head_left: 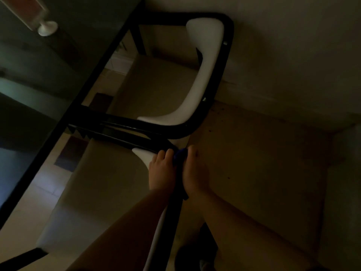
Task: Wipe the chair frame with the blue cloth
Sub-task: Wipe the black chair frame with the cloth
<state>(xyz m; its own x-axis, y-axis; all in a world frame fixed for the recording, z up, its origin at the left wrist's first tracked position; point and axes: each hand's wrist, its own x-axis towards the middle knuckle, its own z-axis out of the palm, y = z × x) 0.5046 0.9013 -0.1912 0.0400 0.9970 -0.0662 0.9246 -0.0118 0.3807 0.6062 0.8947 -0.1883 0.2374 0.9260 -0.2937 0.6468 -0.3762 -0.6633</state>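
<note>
Both hands (176, 171) clasp blue cloth (180, 154) at chair frame (175, 208) corner.

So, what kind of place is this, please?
Probably a dim dining area in a home or café. A dark table has black-framed chairs with pale backrests pushed against it, on a tiled floor. Both hands hold a blue cloth on the nearer chair frame.

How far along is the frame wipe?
Done: nothing visibly; the light is too dim to judge. In hand: both hands, left and right, press the cloth at the near chair's frame corner. Left: apparently the rest of that frame.
</note>
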